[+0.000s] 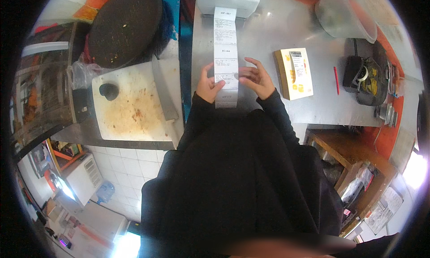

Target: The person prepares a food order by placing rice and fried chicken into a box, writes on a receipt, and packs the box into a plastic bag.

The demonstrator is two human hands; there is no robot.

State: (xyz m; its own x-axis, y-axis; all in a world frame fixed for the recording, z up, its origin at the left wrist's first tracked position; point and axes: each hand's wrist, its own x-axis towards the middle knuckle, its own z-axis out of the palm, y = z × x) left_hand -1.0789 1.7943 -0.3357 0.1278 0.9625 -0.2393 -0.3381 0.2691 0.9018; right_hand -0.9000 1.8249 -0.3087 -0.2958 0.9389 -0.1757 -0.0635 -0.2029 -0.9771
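A long strip of printed paper labels [225, 53] runs out of a white label printer [228, 0] towards me over the steel table. My left hand [209, 84] pinches the strip's left edge, its thumb on the printed face. At the right edge is my right hand [258, 79], thumb and fingers apart; its fingertips are at or beside the paper, and whether they grip it I cannot tell. Right of that hand lies a yellow and white box [295, 73] with a printed label on top. A red pen [336, 80] lies farther right.
At left, a large knife [164, 90] lies along a stained white cutting board [134, 103] with a small dark round object [109, 91]. Behind it is a big dark round slab [124, 26]. A translucent plastic tub [346, 14] and a black container [352, 74] stand at right.
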